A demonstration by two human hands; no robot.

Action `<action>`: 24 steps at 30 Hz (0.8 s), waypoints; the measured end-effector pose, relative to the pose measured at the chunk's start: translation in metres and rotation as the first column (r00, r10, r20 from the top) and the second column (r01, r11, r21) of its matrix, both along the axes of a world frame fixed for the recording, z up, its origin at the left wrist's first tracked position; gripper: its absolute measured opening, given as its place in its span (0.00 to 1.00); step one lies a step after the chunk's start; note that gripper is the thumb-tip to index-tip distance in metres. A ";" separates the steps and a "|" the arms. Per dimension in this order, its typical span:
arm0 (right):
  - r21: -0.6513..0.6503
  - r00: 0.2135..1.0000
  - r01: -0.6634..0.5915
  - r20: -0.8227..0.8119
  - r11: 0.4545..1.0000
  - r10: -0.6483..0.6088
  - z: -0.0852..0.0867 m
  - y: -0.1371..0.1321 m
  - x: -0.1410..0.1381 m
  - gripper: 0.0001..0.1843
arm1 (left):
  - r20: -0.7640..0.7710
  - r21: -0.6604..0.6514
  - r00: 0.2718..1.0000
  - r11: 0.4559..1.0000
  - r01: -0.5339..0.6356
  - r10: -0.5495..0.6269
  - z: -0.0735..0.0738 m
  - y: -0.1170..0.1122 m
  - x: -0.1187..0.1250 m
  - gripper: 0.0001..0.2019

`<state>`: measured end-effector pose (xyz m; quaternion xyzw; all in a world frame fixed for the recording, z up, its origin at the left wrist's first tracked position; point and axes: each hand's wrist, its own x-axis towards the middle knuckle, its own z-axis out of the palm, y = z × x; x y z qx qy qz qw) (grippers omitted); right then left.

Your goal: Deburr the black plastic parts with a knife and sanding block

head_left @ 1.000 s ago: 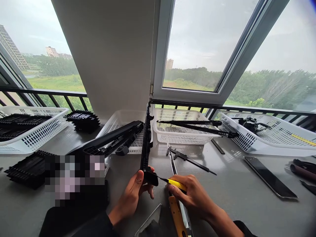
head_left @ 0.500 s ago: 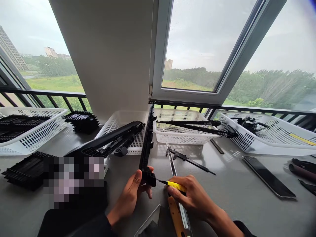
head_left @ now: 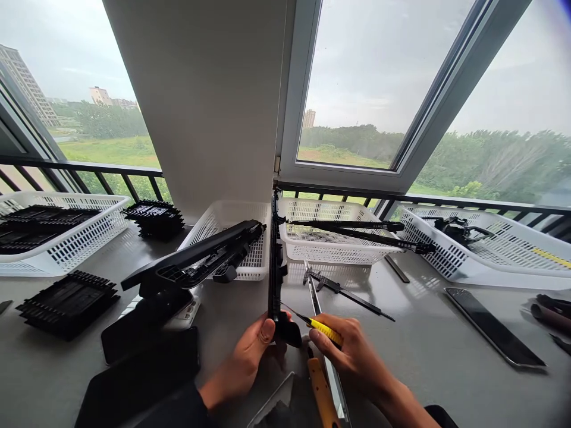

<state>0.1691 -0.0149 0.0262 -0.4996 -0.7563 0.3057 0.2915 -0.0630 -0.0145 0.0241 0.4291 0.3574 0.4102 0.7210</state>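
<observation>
My left hand (head_left: pixel 250 352) is wrapped around the lower end of a long, narrow black plastic part (head_left: pixel 275 261). This part stands nearly upright in the view, its far end reaching the railing. Close on its right, my right hand (head_left: pixel 354 345) grips a yellow-handled tool (head_left: pixel 327 331) with a thin dark shaft. The tool's fine tip points left at the part's lower end; whether it touches cannot be made out. Under my right hand lie a metal ruler-like strip (head_left: pixel 335 383) and an orange-handled tool (head_left: pixel 322 389). Some left fingers are hidden behind the part.
White baskets (head_left: pixel 330 255) line the back, with long black parts across two of them. A caliper (head_left: pixel 350 291) and a phone (head_left: pixel 493 330) lie to the right. Stacked black pieces (head_left: pixel 66 303) and a dark flat slab (head_left: pixel 138 380) are at left.
The long black part has turned more upright, its lower end shifting right with my left hand. My right hand and the yellow-handled tool have moved slightly right. The view has shifted a little.
</observation>
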 end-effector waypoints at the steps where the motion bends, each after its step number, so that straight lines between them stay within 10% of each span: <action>1: 0.005 1.000 -0.003 -0.025 1.000 0.004 -0.001 0.000 -0.001 0.27 | -0.016 0.005 0.999 1.000 0.030 -0.030 0.000 -0.001 0.000 0.35; 11: 0.007 0.995 -0.006 -0.103 1.000 0.007 -0.008 -0.011 -0.016 0.23 | -0.191 0.085 0.980 0.993 0.076 -0.058 -0.003 -0.005 -0.001 0.32; 18: 0.067 0.998 0.021 -0.068 0.998 -0.016 -0.013 -0.007 -0.014 0.12 | -0.448 0.367 0.892 0.922 0.126 0.057 0.011 -0.002 -0.001 0.25; 21: 0.076 0.998 0.018 -0.065 0.997 -0.013 -0.016 -0.002 -0.010 0.13 | -0.576 0.528 0.776 0.842 0.113 0.257 0.023 -0.002 -0.009 0.20; 24: 0.071 0.999 0.013 -0.053 0.997 -0.009 -0.017 0.000 -0.009 0.14 | -0.495 0.801 0.613 0.598 0.046 0.616 0.036 -0.006 -0.037 0.14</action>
